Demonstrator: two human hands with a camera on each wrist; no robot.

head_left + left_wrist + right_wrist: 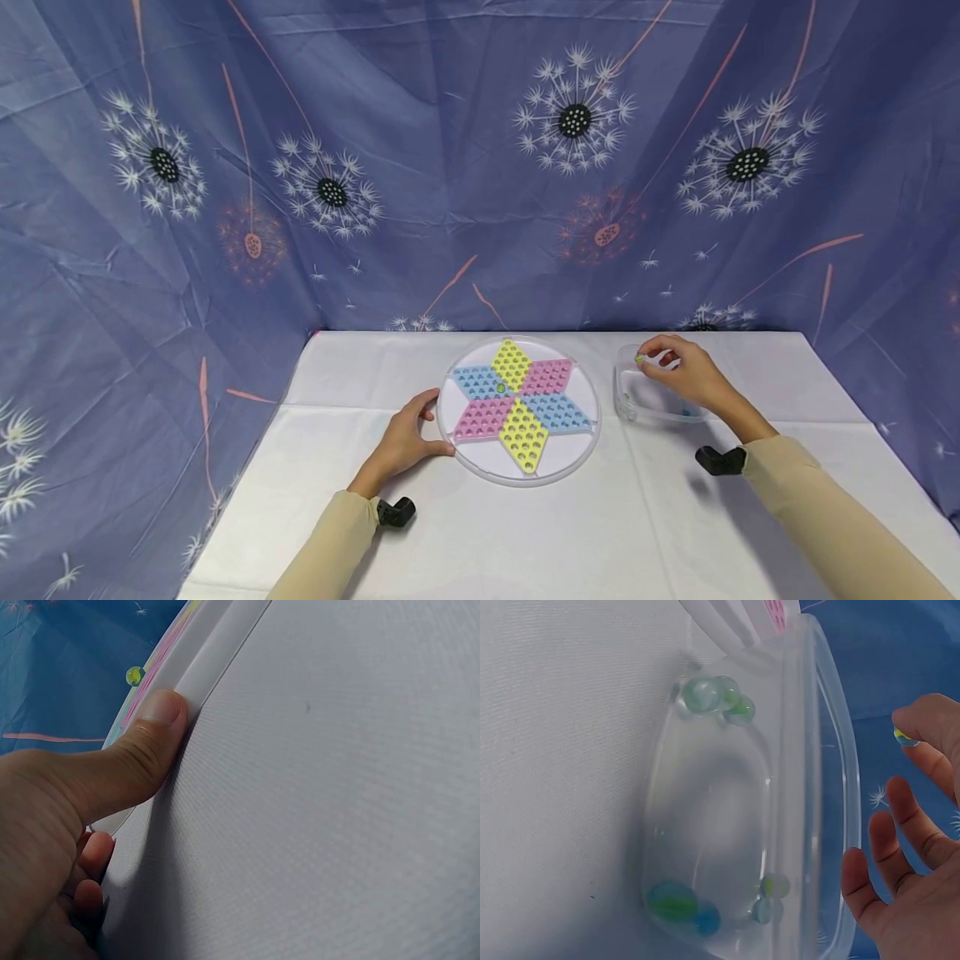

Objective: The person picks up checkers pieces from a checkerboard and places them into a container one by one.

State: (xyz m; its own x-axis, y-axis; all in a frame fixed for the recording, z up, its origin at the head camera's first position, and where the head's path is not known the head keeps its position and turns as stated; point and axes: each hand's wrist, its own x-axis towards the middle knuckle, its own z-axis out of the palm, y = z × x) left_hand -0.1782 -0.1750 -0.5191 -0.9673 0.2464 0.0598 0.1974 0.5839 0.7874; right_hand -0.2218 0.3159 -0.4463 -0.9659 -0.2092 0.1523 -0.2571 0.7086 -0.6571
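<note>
A round white Chinese checkers board (470, 460) with a yellow, pink and blue star lies on the table. My left hand (402, 437) is at its left edge, thumb and forefinger spread along the rim; the left wrist view shows the thumb (150, 739) against that rim. One green-yellow marble (501, 388) sits in a hole near the star's centre. Over a clear plastic container (660, 414), my right hand (693, 372) pinches a yellow-and-blue marble (904, 737) between thumb and forefinger, the other fingers apart. Several glass marbles (703, 694) lie in the container's corners.
A white cloth (570, 533) covers the table, with creases running across it. Behind and to the left hangs a blue curtain (450, 167) printed with dandelions. The container stands to the right of the board, with a gap between them.
</note>
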